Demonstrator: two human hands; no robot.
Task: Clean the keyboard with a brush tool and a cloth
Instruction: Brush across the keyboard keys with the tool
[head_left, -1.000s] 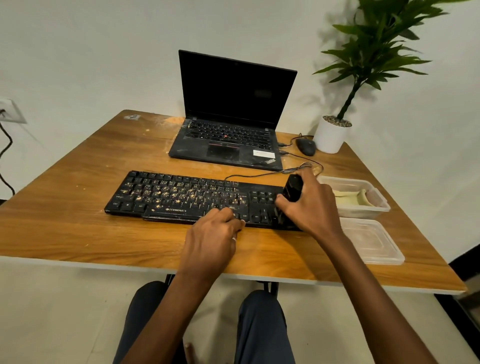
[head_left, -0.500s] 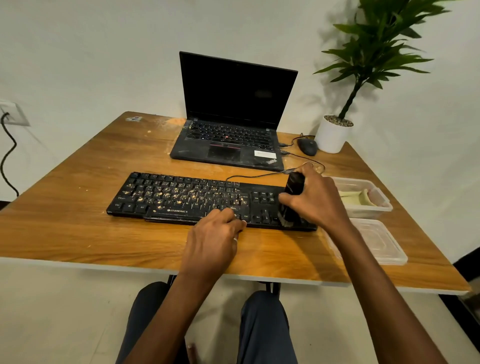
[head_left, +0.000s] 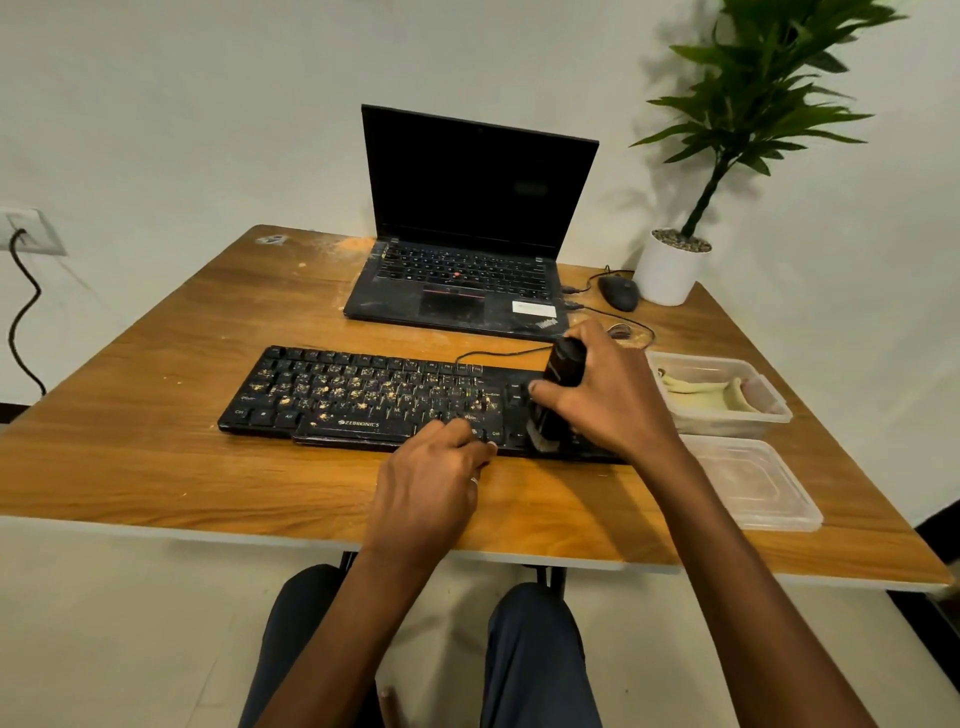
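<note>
While the right hand (head_left: 602, 400) gripped the brush (head_left: 563, 364) and the slack-fingered left hand (head_left: 431, 480) steadied the keyboard (head_left: 363, 395), brisk strokes risked scattering crumbs (head_left: 318, 389).

The person wears dark blue trousers (head_left: 535, 649) and a thin ring (head_left: 474, 480) on the left hand (head_left: 426, 493).

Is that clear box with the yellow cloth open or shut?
Open: the clear plastic box has no cover, its pale yellow cloth lies exposed, and a clear lid rests beside it.
</note>
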